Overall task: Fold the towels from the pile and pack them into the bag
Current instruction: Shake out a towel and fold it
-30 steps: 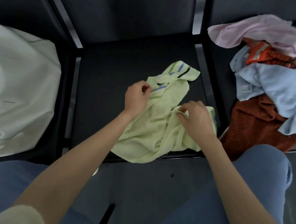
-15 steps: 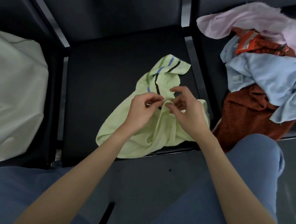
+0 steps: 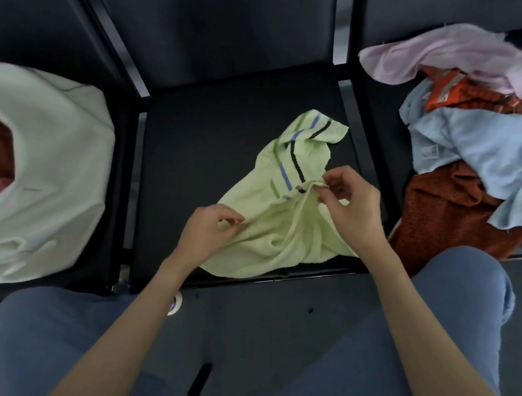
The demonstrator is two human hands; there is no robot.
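1. Green towel [image 3: 285, 230]: crumpled on the middle black seat [image 3: 202, 138], near edge hanging a little over the seat front; striped end with blue, black and green bands pointing away toward the backrest.
2. Left hand [image 3: 208, 231]: fingers curled, pinching a fold at the towel's left side, low and close to the seat front.
3. Right hand [image 3: 352, 204]: thumb and fingertips pinching a bunched edge near the stripes, raised slightly above the cloth. Hands apart, each gripping its own part of the same towel.
4. White bag [image 3: 55, 158]: on the left seat, mouth open toward the left, something reddish and pale inside, too dim to identify. Well apart from the towel.
5. Pile [image 3: 471, 169] on the right seat: pink cloth [image 3: 442, 56] on top at the back, light blue cloth [image 3: 485, 145] across the middle, rust-red towel [image 3: 443, 223] underneath and drooping over the seat front, a bright orange piece between pink and blue.
6. Metal frame bar [image 3: 366, 137]: between middle and right seats, separating towel from pile.
7. Blue-trousered knees at bottom left and right, right knee [image 3: 463, 292] just beside the rust-red towel.
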